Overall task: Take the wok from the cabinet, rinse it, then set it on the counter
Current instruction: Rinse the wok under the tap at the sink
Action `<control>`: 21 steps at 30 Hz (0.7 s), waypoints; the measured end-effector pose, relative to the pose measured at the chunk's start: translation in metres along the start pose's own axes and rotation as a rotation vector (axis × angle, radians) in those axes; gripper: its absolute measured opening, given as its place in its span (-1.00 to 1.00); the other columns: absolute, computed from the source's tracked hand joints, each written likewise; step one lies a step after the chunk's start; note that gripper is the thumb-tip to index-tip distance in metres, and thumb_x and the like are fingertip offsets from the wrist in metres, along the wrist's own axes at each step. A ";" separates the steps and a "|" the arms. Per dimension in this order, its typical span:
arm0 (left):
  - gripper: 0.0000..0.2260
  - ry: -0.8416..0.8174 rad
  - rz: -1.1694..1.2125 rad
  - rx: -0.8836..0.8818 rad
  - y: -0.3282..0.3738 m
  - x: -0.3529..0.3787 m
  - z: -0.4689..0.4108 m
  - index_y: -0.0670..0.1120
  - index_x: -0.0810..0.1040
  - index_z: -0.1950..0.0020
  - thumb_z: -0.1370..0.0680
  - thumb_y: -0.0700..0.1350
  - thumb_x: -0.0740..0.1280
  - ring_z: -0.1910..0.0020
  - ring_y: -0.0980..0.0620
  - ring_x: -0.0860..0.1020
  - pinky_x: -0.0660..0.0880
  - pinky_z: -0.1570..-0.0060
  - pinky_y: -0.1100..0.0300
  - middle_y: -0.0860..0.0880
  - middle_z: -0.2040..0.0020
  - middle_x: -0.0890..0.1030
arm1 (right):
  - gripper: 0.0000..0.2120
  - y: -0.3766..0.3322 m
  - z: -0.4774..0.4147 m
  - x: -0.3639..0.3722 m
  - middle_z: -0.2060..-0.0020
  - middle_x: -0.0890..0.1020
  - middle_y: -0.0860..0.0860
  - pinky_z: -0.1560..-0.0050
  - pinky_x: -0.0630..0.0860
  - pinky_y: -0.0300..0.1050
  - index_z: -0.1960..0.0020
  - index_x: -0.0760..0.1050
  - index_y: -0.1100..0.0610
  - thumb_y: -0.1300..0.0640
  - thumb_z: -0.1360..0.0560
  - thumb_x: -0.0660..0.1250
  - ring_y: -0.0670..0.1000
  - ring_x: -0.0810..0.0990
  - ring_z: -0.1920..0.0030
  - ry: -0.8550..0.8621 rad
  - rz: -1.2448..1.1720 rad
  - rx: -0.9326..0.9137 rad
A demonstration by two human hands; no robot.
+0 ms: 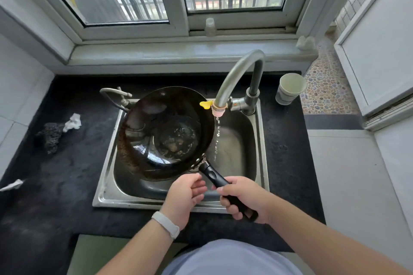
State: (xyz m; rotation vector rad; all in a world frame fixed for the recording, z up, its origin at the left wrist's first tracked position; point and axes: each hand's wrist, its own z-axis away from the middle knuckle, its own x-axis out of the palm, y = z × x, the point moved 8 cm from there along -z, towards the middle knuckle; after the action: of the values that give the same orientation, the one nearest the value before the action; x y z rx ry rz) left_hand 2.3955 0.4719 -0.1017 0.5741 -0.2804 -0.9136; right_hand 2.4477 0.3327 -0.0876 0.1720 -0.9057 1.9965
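A dark, worn wok (163,131) hangs tilted over the left part of the steel sink (260,140). My right hand (244,198) grips the end of its black handle (214,175). Beside the handle, near the wok's front rim, my left hand (185,196) hovers with relaxed fingers and holds nothing. The curved tap (234,78) ends just right of the wok's rim. A thin stream of water (217,138) falls from it into the sink, beside the wok. A little water lies in the wok's bottom.
The black counter (55,174) surrounds the sink. On its left lie a dark scrubber (50,136) and crumpled paper (72,121). A white cup (289,88) stands at the back right. A small second tap (116,96) sits behind the wok. The window sill (178,51) runs behind.
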 end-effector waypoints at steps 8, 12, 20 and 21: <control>-0.84 -0.341 0.409 0.040 0.002 0.043 -0.004 -0.23 0.46 -0.17 -0.62 -0.31 0.19 0.01 -0.08 0.63 0.60 0.02 0.00 -0.18 -0.03 0.58 | -0.93 0.003 -0.002 0.002 0.36 0.49 0.04 0.53 0.34 -0.26 -0.10 0.47 0.18 0.23 -0.63 0.24 -0.05 0.39 0.47 -0.004 -0.002 -0.006; -0.80 -0.320 0.506 0.060 0.001 0.043 -0.013 -0.21 0.40 -0.16 -0.59 -0.41 0.16 0.00 -0.06 0.60 0.64 0.17 0.06 -0.16 -0.03 0.55 | -0.92 0.010 -0.005 0.004 0.35 0.49 0.05 0.52 0.36 -0.25 -0.11 0.46 0.18 0.24 -0.64 0.22 -0.05 0.40 0.47 0.005 -0.011 -0.011; -0.84 -0.292 0.440 0.084 0.001 0.048 -0.018 -0.20 0.42 -0.01 -0.57 -0.43 0.19 0.03 -0.08 0.58 0.59 0.09 0.08 -0.14 0.06 0.52 | -0.78 -0.001 0.003 -0.009 0.21 0.62 0.12 0.31 0.57 -0.09 -0.27 0.46 0.13 0.10 -0.65 0.29 0.02 0.55 0.38 0.085 0.257 0.182; -0.84 -0.299 0.451 0.077 0.001 0.048 -0.018 -0.20 0.43 0.00 -0.58 -0.44 0.19 0.02 -0.09 0.57 0.58 0.06 0.06 -0.15 0.06 0.52 | -0.75 -0.003 0.004 -0.008 0.21 0.60 0.11 0.30 0.59 -0.08 -0.30 0.45 0.13 0.09 -0.65 0.30 0.02 0.55 0.38 0.110 0.320 0.211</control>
State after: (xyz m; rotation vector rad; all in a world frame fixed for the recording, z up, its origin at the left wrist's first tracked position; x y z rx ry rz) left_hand 2.4325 0.4397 -0.1160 0.4182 -0.6880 -0.5483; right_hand 2.4542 0.3253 -0.0868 0.0356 -0.6833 2.3739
